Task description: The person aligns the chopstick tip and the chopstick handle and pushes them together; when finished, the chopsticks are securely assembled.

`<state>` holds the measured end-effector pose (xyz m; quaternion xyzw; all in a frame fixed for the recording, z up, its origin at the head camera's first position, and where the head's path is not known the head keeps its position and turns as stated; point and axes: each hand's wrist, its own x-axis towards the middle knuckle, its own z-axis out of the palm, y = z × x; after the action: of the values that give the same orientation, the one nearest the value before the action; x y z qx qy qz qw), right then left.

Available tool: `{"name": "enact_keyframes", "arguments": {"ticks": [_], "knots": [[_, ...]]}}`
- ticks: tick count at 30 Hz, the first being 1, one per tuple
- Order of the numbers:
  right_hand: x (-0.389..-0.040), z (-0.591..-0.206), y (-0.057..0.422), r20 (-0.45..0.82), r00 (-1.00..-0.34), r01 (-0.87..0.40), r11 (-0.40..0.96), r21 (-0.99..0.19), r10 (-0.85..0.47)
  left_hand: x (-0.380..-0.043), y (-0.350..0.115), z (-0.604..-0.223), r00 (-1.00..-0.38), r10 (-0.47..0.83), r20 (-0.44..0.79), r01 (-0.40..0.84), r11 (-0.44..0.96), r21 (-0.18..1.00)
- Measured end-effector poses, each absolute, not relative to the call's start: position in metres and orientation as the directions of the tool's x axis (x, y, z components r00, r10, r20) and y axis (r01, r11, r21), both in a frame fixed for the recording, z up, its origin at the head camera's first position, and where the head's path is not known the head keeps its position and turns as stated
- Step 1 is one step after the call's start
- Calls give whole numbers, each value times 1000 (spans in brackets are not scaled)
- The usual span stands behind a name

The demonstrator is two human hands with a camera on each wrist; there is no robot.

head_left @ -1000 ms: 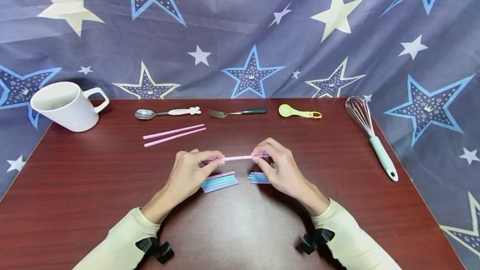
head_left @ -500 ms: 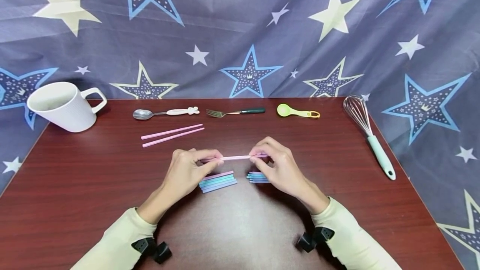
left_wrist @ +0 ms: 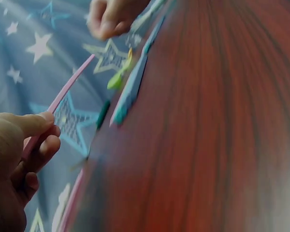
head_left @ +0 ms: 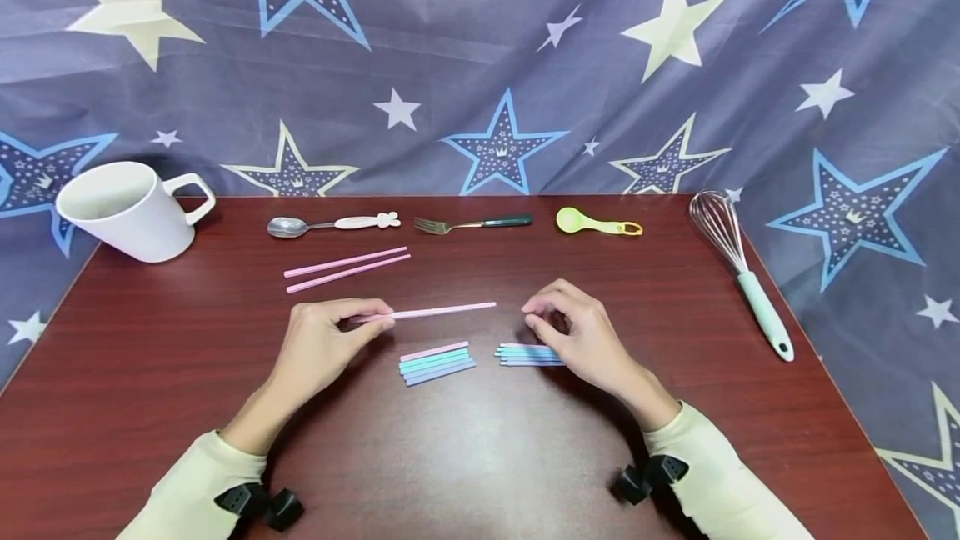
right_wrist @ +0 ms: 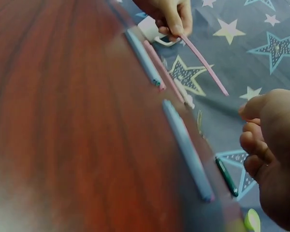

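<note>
My left hand [head_left: 333, 340] pinches a slim pink chopstick [head_left: 446, 310] between thumb and fingers near its left end. The chopstick points right, raised over the table, and its free end shows in both wrist views. Off that tip, my right hand [head_left: 577, 332] hangs with loosely curled fingers and nothing between them. Below the chopstick lies a row of short pink, teal and blue sticks [head_left: 437, 363]. A second bundle of short sticks [head_left: 521, 355] lies under my right hand, which hides its right end.
Two pink chopsticks [head_left: 347, 269] lie on the dark red table [head_left: 480, 457] at left. Behind are a spoon [head_left: 330, 225], a fork [head_left: 472, 225] and a yellow measuring spoon [head_left: 597, 222]. A white mug [head_left: 135, 211] stands far left, a whisk [head_left: 742, 273] lies right. Starry cloth [head_left: 480, 48] hangs behind.
Both hands held the pink chopstick, where a joint line showed earlier. My right hand has let go and moved slightly right; my left has carried the chopstick left.
</note>
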<state>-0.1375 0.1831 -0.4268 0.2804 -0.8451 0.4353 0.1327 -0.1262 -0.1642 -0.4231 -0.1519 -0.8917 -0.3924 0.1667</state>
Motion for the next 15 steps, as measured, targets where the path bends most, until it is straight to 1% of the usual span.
{"name": "enact_keyframes", "arguments": {"ticks": [5,8,15], "knots": [[-131,-439,194,393,-829,-556,506,-659,-398,-129,-187,-432,-884,29,467,360,680,639],[-128,-446,197,371,-829,-553,519,-652,-418,-131,-197,-437,-884,-26,466,314,705,636],[-123,-452,197,334,-832,-547,553,-629,-443,-145,-218,-447,-890,-87,448,239,747,620]]}}
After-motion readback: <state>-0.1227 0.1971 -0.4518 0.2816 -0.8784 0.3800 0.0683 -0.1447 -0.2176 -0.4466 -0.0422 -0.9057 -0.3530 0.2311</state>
